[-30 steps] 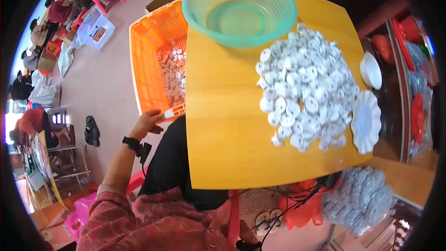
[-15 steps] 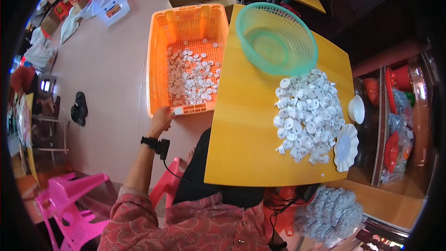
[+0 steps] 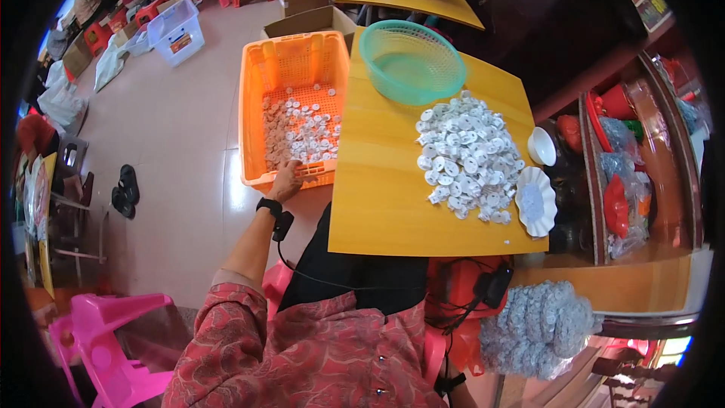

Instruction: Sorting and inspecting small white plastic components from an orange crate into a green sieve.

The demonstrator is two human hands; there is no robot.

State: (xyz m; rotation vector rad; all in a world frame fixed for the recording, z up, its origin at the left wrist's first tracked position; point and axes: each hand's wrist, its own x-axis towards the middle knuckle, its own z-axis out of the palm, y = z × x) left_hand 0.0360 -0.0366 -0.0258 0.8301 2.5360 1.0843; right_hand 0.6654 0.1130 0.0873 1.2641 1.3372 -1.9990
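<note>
Orange basket (image 3: 254, 109), at my eleven o'clock, white pieces (image 3: 306, 127) inside: my left hand (image 3: 287, 180) touches its six-o'clock rim. Whether either hand is closed, I can't tell. Shifting it, I judge, would call for firm fingers there.

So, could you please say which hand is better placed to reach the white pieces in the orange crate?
Probably the left hand: it is at the orange crate, near the white pieces; the right wristband shows farther off, lower down.
</note>
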